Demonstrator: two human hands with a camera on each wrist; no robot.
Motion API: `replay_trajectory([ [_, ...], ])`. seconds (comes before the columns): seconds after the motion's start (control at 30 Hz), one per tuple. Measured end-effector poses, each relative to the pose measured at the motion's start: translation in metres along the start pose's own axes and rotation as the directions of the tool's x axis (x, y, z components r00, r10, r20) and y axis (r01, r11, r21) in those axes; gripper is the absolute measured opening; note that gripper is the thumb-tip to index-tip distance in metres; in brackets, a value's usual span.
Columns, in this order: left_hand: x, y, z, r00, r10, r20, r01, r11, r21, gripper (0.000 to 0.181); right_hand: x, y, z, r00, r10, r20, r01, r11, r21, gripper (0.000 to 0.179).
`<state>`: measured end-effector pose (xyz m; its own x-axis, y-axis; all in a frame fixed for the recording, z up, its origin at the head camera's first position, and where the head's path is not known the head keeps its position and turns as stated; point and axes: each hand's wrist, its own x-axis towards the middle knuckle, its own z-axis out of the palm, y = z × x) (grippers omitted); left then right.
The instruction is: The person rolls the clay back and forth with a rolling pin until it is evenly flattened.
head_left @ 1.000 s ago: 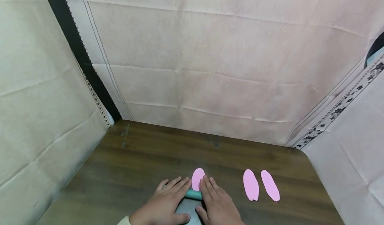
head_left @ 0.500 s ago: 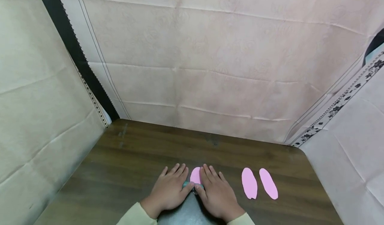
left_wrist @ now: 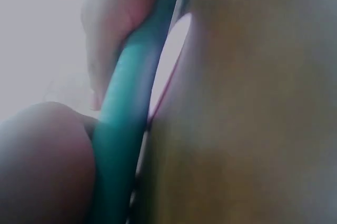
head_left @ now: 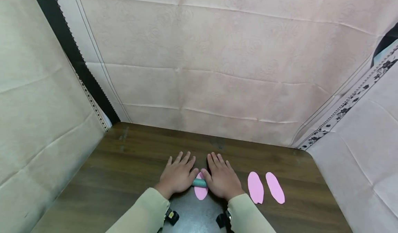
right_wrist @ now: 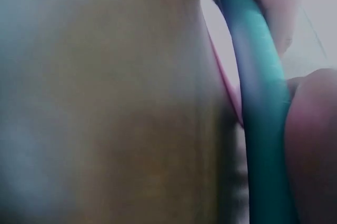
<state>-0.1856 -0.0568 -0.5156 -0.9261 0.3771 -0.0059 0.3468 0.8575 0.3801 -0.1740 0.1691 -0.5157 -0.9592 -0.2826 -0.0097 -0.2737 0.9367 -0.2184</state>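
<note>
In the head view a green rolling pin (head_left: 199,183) lies crosswise over a flat pink oval (head_left: 201,193), perhaps rolled dough or clay. My left hand (head_left: 177,176) rests palm down on the pin's left part, fingers straight and spread. On its right part lies my right hand (head_left: 222,178), also with straight fingers. The thumbs point toward each other, leaving only the pin's middle uncovered. Both wrist views show the pin close up under the hands, touching or just above the oval. To the right lie two more pink ovals, one broader (head_left: 255,188) and one narrower (head_left: 275,188).
The brown wood-grain table (head_left: 133,184) ends at a back cloth (head_left: 199,88). Pale cloth also hangs at the left (head_left: 40,122) and right (head_left: 370,136). Small black wrist devices (head_left: 172,216) sit under the sleeves. A grey patch (head_left: 194,214) shows between the forearms.
Both hands have rolled the pin forward, away from me, over the pink oval. Part of the oval now shows on the near side of the pin. The other two ovals lie still.
</note>
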Motion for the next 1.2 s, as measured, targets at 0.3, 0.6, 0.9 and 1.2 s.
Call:
replay_trajectory([
  [0.3, 0.037, -0.010, -0.009, 0.998, -0.057, 0.016, 0.057, 0.997, -0.055, 0.067, 0.029, 0.013, -0.003, 0.999, -0.015, -0.040, 0.016, 0.999, 0.035, 0.079],
  [0.6, 0.068, -0.020, -0.006, 0.995, -0.094, 0.039, 0.096, 0.994, -0.051, 0.063, 0.056, 0.027, 0.001, 0.994, -0.005, -0.110, 0.010, 0.999, 0.050, 0.072],
  [0.9, 0.069, -0.018, -0.010, 0.991, -0.125, -0.049, 0.118, 0.986, -0.116, 0.057, 0.057, 0.025, -0.003, 0.989, 0.027, -0.145, -0.012, 0.995, 0.100, 0.070],
  [1.2, 0.072, -0.018, -0.009, 0.990, -0.107, -0.088, 0.096, 0.989, -0.114, 0.053, 0.057, 0.028, -0.006, 0.986, 0.021, -0.163, -0.003, 0.994, 0.111, 0.072],
])
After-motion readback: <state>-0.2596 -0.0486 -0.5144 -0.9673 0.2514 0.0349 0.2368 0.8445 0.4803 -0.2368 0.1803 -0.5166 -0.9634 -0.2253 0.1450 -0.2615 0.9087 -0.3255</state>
